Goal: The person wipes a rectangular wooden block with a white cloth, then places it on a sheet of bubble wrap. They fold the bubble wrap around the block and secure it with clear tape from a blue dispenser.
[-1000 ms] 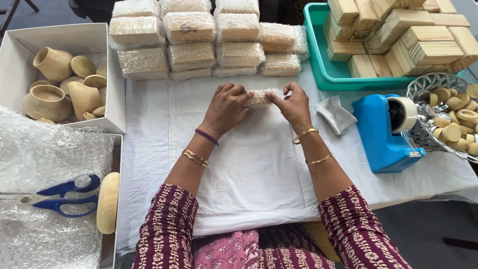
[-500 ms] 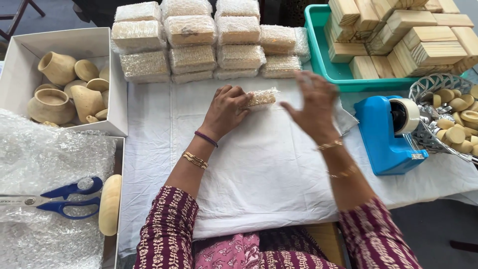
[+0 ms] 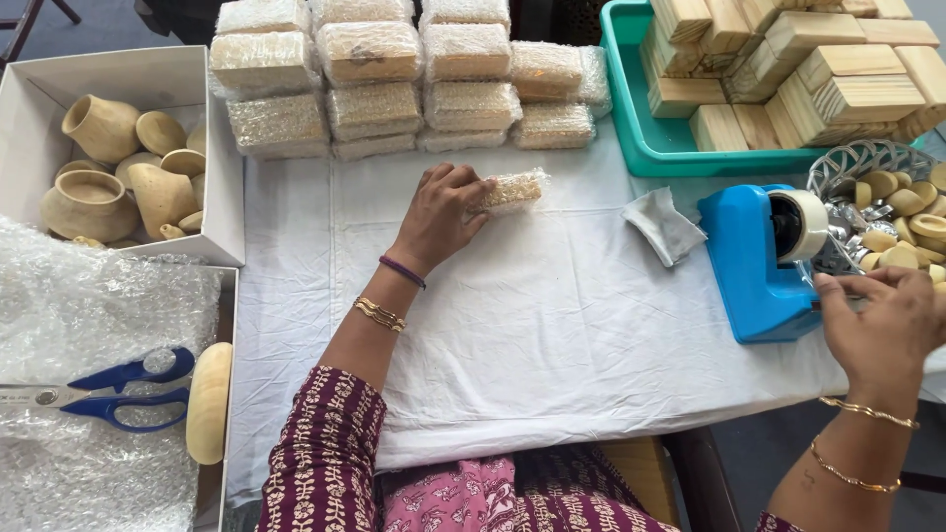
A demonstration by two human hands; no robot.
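We see the left hand (image 3: 445, 210) pressing a small block wrapped in clear bubble film (image 3: 514, 190) onto the white cloth-covered table (image 3: 552, 325), fingers curled over its near end; the right hand (image 3: 880, 320), half closed, reaches to the blue tape dispenser (image 3: 754, 261), pinching at the tape by its roll; we judge the bundle light and stiff inside, its film slippery and springy, best held across the long sides
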